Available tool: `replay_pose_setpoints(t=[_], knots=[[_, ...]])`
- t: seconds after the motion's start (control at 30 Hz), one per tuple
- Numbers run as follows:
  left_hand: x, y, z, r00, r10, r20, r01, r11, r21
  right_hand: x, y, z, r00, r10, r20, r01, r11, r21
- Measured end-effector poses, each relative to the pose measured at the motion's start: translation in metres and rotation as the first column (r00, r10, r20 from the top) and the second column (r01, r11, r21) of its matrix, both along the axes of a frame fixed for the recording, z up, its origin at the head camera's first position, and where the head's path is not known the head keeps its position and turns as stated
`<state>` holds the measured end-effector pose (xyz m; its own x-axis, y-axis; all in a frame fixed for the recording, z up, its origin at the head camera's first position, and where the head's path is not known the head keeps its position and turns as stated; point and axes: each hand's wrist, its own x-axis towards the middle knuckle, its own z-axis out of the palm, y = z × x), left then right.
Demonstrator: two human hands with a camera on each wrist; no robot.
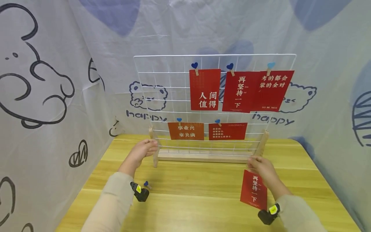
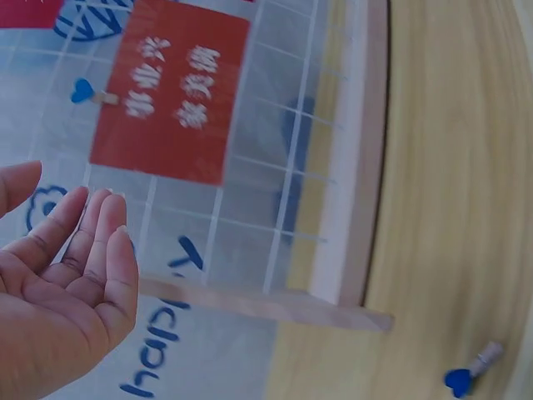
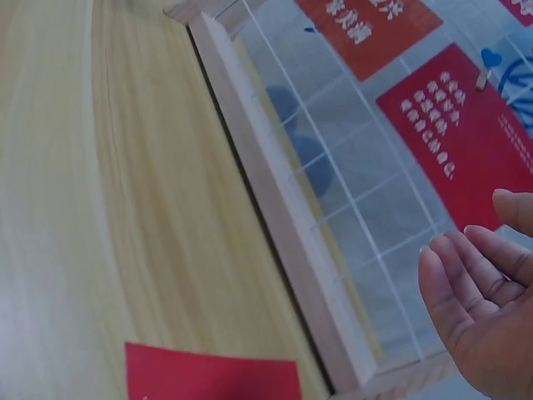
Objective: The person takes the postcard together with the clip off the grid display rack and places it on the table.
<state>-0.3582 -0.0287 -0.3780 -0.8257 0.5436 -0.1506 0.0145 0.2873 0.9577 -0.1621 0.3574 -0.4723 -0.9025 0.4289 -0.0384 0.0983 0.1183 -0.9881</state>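
Observation:
My left hand [image 1: 142, 150] is beside the left wooden foot [image 1: 155, 154] of a white wire grid rack [image 1: 171, 106], its fingers loosely bent with nothing between them. At the rack's right end is my right hand [image 1: 263, 170], thumb apart from the gently curved fingers and the palm bare in the right wrist view. A red card [image 1: 252, 190] with white lettering lies on the table just below that hand, partly covered by it. Heart-topped clothespins hold three red cards on the rack's upper part, including one at the left [image 1: 204, 88]. Lower down hang an orange-red card [image 1: 186, 131] and a red card [image 1: 228, 131].
A clothespin with a dark blue heart [image 1: 146, 184] lies on the wooden table [image 1: 191, 196] near my left wrist. Behind the rack and along both sides hangs a pale printed cloth [image 1: 101, 42]. Each wrist carries a small black camera.

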Motion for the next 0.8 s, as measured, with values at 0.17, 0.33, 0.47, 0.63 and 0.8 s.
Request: replay_pose_setpoints(t=[0.17, 0.33, 0.47, 0.63, 0.8], knots=[[-0.001, 0.011, 0.018, 1.000, -0.011, -0.016, 0.012, 0.998, 0.063, -0.001, -0.031, 0.049, 1.000, -0.017, 0.024, 0.016, 1.000, 0.026], [-0.003, 0.022, 0.033, 0.998, -0.052, -0.034, 0.055, 0.994, 0.092, -0.012, -0.037, 0.060, 1.000, -0.007, -0.004, 0.007, 1.000, 0.017], [-0.003, 0.032, 0.043, 0.996, -0.082, -0.036, 0.085, 0.991, 0.102, -0.019, -0.040, 0.065, 1.000, 0.006, -0.016, -0.006, 1.000, 0.004], [-0.002, 0.040, 0.054, 0.993, -0.108, -0.053, 0.114, 0.987, 0.115, -0.026, -0.045, 0.076, 0.999, 0.028, -0.038, -0.027, 0.999, 0.021], [-0.001, 0.047, 0.063, 0.992, -0.101, -0.081, 0.111, 0.986, 0.125, -0.037, -0.047, 0.091, 0.999, 0.034, -0.039, -0.032, 0.999, 0.040]])
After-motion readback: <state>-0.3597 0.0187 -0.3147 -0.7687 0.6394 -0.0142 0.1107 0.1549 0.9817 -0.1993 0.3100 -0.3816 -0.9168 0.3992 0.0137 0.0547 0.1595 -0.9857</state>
